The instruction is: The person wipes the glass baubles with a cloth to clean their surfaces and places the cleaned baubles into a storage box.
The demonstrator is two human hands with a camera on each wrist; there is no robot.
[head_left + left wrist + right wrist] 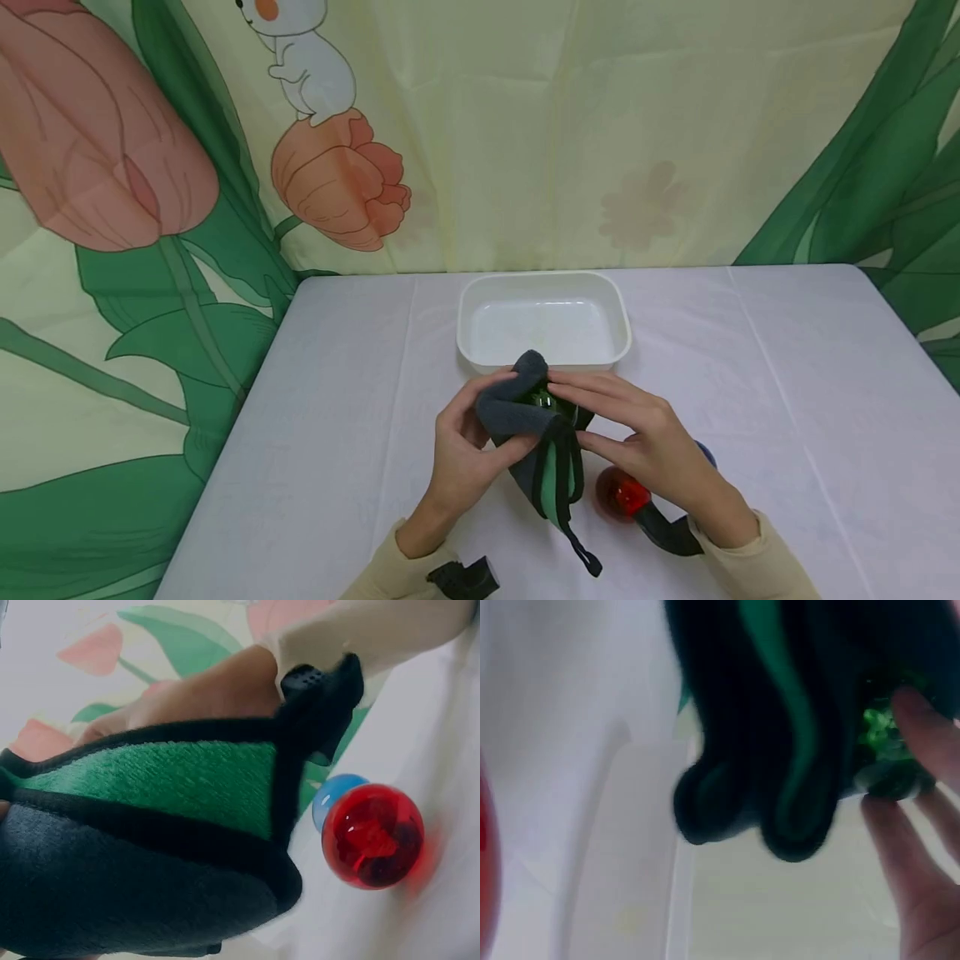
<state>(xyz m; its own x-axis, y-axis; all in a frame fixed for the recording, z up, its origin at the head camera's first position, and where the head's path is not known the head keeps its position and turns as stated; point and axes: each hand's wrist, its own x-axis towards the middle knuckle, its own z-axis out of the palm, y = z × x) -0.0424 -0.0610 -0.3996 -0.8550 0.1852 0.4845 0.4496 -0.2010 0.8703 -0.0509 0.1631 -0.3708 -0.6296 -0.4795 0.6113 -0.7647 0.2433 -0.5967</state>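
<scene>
Dark grey plush faces one side and green the other on the cloth (498,414), edged in black, which both hands hold up on the near side of the white basin (543,321); its top fold overlaps the basin's near rim in the head view. The left hand (467,454) pinches the grey fold between thumb and fingers, nearer the person than the basin. Inside the fold sits a glossy green object (545,401), just in front of the basin's near rim as the head view sees it, partly hidden by the cloth. The right hand (648,429), its fingers long and nearly straight, grips this green object between thumb and fingertips at the cloth's opening. A black loop (588,562) dangles from the cloth's lower end, farther from the basin. On the white worktop (337,417), nearer the person than the basin and off to its right, lies a see-through red ball (373,836), with a blue ball (330,799) partly showing behind it in the left wrist view. Beyond the basin hangs a tulip-printed curtain (510,167).
</scene>
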